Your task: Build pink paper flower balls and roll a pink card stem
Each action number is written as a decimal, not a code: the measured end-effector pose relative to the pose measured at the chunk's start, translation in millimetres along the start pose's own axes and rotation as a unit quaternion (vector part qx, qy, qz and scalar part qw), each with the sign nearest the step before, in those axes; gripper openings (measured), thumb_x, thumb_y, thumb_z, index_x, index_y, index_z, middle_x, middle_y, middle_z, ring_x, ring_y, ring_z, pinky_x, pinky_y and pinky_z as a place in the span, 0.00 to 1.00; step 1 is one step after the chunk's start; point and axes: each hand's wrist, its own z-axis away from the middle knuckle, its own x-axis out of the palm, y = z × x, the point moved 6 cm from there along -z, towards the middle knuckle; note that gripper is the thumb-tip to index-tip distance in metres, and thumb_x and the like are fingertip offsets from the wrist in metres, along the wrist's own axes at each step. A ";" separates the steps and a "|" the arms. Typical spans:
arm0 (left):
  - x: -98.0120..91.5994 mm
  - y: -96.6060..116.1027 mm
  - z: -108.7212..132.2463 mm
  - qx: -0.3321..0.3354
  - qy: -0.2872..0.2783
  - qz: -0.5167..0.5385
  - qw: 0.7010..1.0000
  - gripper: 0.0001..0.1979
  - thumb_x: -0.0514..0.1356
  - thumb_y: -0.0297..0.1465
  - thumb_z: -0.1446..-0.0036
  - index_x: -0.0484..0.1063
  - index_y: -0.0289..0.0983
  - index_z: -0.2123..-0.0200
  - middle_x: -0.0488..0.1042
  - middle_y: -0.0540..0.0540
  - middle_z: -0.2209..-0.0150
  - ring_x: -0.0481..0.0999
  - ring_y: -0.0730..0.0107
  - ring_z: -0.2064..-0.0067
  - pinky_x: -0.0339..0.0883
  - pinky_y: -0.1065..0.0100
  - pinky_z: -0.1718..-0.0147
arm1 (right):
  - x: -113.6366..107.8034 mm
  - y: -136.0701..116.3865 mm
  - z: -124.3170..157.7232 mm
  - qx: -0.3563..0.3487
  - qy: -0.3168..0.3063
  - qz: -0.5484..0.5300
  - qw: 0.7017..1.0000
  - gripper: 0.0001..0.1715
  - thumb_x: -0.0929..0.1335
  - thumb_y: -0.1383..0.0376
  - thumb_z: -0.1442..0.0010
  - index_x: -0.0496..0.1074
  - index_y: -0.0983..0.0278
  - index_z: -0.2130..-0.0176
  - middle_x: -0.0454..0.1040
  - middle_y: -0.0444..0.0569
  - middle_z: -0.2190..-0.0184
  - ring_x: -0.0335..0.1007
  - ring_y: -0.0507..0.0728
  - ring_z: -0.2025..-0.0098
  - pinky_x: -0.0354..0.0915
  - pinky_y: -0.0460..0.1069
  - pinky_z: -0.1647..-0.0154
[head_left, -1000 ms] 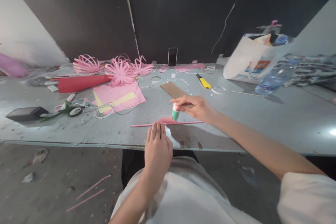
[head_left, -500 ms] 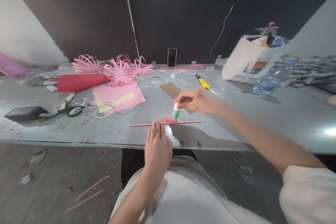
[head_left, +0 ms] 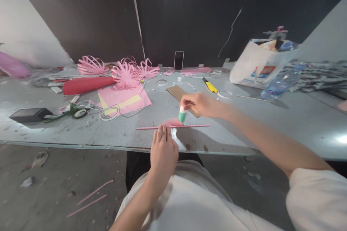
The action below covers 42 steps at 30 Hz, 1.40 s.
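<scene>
My left hand lies flat near the table's front edge, its fingertips on a thin pink stick and the edge of a small pink paper piece. The stick runs left to right across the table. In my right hand is a small white and green bottle, tilted slightly, its lower end at the right end of the pink paper. My fingers pinch the bottle's white top. A brown cardboard strip lies behind the bottle, partly under my right hand.
Pink paper loops, a red cone, pink sheets and green-handled scissors lie left. A phone stands at the back. Rightward are a yellow cutter, a white bag and a plastic bottle.
The view has shifted slightly. Both hands stay in nearly the same places, with the bottle still at the right end of the pink paper.
</scene>
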 end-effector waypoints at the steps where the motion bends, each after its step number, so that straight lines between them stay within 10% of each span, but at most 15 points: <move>1: -0.6 -0.7 -0.9 0.003 -0.003 0.004 1.000 0.27 0.49 0.25 0.29 0.68 0.23 0.31 0.71 0.27 0.31 0.69 0.44 0.27 0.67 0.46 0.30 | 0.7 0.7 0.5 -0.001 -0.005 0.005 1.000 0.07 0.67 0.67 0.33 0.74 0.58 0.64 0.86 0.46 0.61 0.81 0.57 0.61 0.71 0.53 0.61; 13: -11.5 -21.3 -37.4 0.040 0.008 0.134 0.990 0.25 0.51 0.24 0.29 0.69 0.28 0.32 0.67 0.29 0.28 0.63 0.44 0.25 0.63 0.44 0.28 | -15.6 42.0 8.7 0.008 0.232 -0.005 0.973 0.06 0.66 0.62 0.30 0.67 0.58 0.62 0.85 0.52 0.57 0.80 0.62 0.58 0.71 0.58 0.54; 18: -38.8 -30.0 -102.5 0.054 0.084 0.245 0.964 0.26 0.56 0.32 0.26 0.62 0.37 0.28 0.71 0.31 0.33 0.70 0.46 0.30 0.65 0.42 0.32 | -6.9 52.0 8.3 0.011 0.279 -0.052 0.959 0.13 0.68 0.55 0.28 0.65 0.58 0.63 0.83 0.51 0.57 0.77 0.62 0.57 0.69 0.58 0.52; 22: -35.5 -15.9 -165.3 0.124 0.019 0.286 0.950 0.40 0.70 0.45 0.36 0.59 0.40 0.28 0.72 0.32 0.35 0.71 0.43 0.33 0.68 0.46 0.37 | 5.4 51.3 4.4 0.004 0.284 -0.046 0.958 0.13 0.68 0.54 0.29 0.65 0.58 0.63 0.79 0.50 0.61 0.73 0.60 0.62 0.67 0.55 0.57; 25: -14.7 -5.0 -192.0 0.153 -0.037 0.309 0.938 0.22 0.64 0.41 0.30 0.70 0.38 0.39 0.81 0.37 0.48 0.81 0.52 0.46 0.73 0.58 0.49 | 12.9 46.8 1.0 -0.041 0.281 -0.020 0.959 0.09 0.68 0.59 0.31 0.66 0.58 0.63 0.76 0.51 0.61 0.71 0.60 0.61 0.67 0.55 0.57; 31: 20.9 -10.8 -194.7 0.162 -0.047 0.201 0.965 0.10 0.60 0.38 0.26 0.74 0.38 0.52 0.82 0.41 0.61 0.83 0.55 0.60 0.66 0.66 0.64 | 16.6 46.9 -3.4 -0.076 0.246 -0.024 0.966 0.07 0.66 0.65 0.33 0.66 0.59 0.66 0.72 0.51 0.61 0.71 0.60 0.58 0.67 0.54 0.56; 42: 17.5 -14.4 -188.6 0.207 -0.025 0.175 0.962 0.06 0.61 0.34 0.27 0.74 0.38 0.57 0.82 0.44 0.63 0.83 0.61 0.62 0.64 0.70 0.65 | 17.6 49.8 -2.4 0.024 0.202 -0.065 0.977 0.09 0.66 0.59 0.33 0.69 0.59 0.65 0.74 0.48 0.63 0.69 0.59 0.60 0.65 0.53 0.58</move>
